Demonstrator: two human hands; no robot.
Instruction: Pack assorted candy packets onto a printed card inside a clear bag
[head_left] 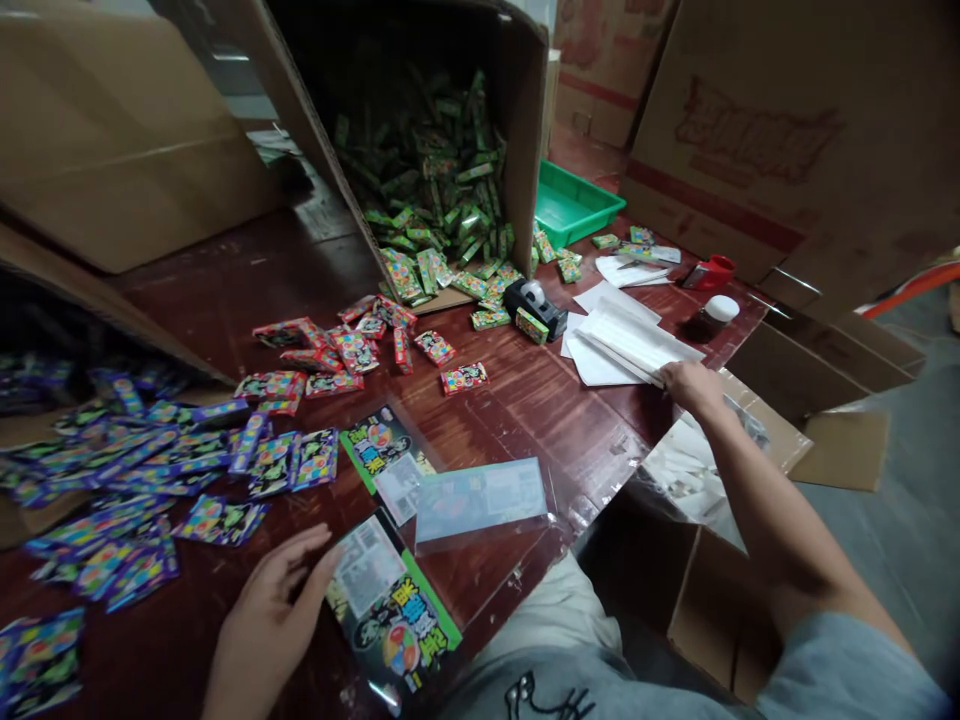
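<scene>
While sachets (352,350) lie loose mid-frame: left hand (266,610) spread on printed bag (394,610); right hand (694,385) seemingly pinching white sheets (630,345); nothing filled.

The dark red wooden table (247,290) carries scattered candy packets (352,350), white envelopes (622,340), a tape dispenser (534,300).

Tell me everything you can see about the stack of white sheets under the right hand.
The stack of white sheets lies flat near the right edge of the dark red wooden table, fanned loosely, long sides slanting toward the person. They look like thin paper or plastic sleeves; which, I cannot tell. The right hand grips the near corner.
</scene>
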